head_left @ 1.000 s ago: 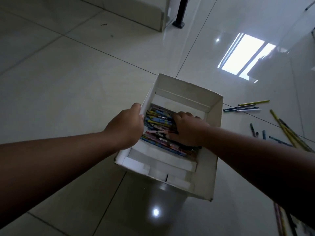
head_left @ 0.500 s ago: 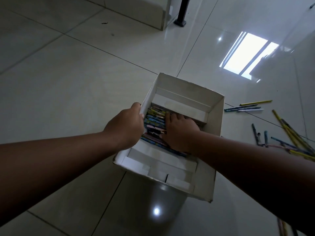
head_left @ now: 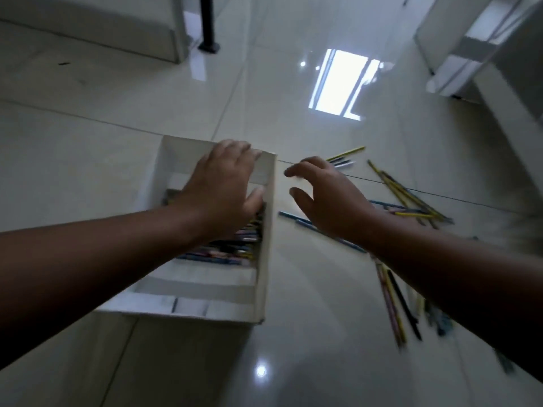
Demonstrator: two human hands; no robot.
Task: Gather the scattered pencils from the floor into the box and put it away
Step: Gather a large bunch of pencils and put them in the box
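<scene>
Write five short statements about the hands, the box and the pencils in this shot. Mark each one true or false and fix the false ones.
1. The box has pencils in it. True.
2. The right hand grips a bundle of pencils. False: it holds nothing, and its fingers are spread above the floor beside the box.
3. The loose pencils lie on the floor to the left of the box. False: they lie to its right.
4. The left hand is over the box with its fingertips at the far rim. True.
5. A bright window reflection shows on the tiles beyond the box. True.
</scene>
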